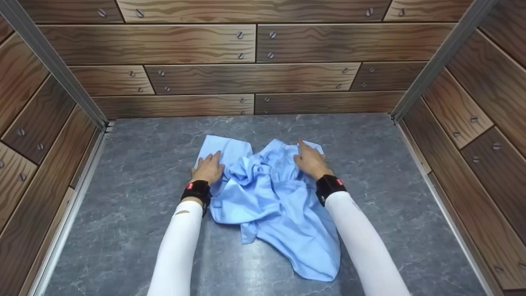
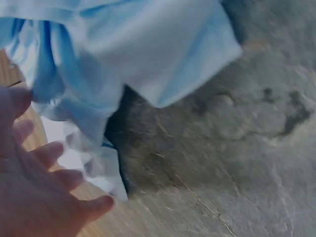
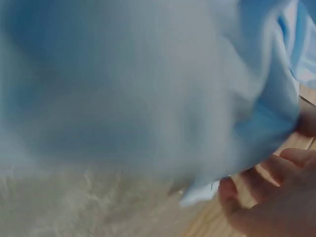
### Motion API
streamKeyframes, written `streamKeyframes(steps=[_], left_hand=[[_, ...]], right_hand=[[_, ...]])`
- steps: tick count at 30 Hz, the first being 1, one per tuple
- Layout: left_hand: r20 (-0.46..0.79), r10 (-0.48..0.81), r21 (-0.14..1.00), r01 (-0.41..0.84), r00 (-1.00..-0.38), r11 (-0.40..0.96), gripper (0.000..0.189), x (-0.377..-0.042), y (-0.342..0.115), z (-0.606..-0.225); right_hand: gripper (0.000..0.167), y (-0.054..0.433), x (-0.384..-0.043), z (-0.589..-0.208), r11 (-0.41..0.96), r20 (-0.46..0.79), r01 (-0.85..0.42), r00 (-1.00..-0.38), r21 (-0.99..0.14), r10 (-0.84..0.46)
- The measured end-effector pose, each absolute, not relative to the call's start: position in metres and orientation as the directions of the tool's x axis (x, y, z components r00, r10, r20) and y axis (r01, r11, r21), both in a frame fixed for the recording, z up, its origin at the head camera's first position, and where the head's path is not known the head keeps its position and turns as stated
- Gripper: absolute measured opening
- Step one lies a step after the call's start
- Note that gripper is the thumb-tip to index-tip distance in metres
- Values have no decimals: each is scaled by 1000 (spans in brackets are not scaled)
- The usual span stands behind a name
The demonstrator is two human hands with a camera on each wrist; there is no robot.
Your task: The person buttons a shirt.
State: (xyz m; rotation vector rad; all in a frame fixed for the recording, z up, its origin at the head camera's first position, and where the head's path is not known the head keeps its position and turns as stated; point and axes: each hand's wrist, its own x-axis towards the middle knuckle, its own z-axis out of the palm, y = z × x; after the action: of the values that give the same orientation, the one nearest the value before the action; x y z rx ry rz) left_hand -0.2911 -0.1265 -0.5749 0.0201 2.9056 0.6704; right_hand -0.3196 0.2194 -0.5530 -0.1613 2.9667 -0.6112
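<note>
A crumpled light blue garment (image 1: 263,201) lies on the grey floor panel, its folds bunched in the middle and one long flap trailing toward the front right. Whether it is a shirt or something else, I cannot tell. My left hand (image 1: 207,168) is over its upper left part, fingers spread and fairly straight. On the opposite side my right hand (image 1: 312,160) is at the upper right part, with the index finger extended forward. In the left wrist view the left fingers are apart beside the cloth (image 2: 148,54). Blurred cloth (image 3: 123,89) fills much of the right wrist view, hiding part of the scene.
Wood-patterned walls (image 1: 201,43) rise at the back and on both sides. Grey metal posts (image 1: 61,70) stand at the back corners, and a pale metal rail (image 1: 76,201) edges the left side. Grey marbled surface (image 1: 135,238) surrounds the garment.
</note>
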Motion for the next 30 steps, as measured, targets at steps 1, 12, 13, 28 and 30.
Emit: streamKeyframes(steps=[1,12,13,28,30], left_hand=[[-145,44,407,-19,-988,913,58,-290,-127,-576],[186,-46,400,33,-981,916,24,-283,-139,-573],[210,-71,430,27,-975,902,24,-284,-141,-572],[-38,98,368,78,-994,927,34,-263,-156,-563],[-69,70,374,40,-995,927,44,-264,-154,-563]], right_hand=[[64,219,-319,-555,926,-99,-79,-987,-369,-123],[24,236,-310,-538,943,167,-107,-984,-316,-55],[26,239,-310,-535,940,201,-94,-979,-329,-28],[12,266,-293,-547,873,70,-333,-941,-355,-331],[16,265,-291,-549,888,-36,-263,-954,-378,-298]])
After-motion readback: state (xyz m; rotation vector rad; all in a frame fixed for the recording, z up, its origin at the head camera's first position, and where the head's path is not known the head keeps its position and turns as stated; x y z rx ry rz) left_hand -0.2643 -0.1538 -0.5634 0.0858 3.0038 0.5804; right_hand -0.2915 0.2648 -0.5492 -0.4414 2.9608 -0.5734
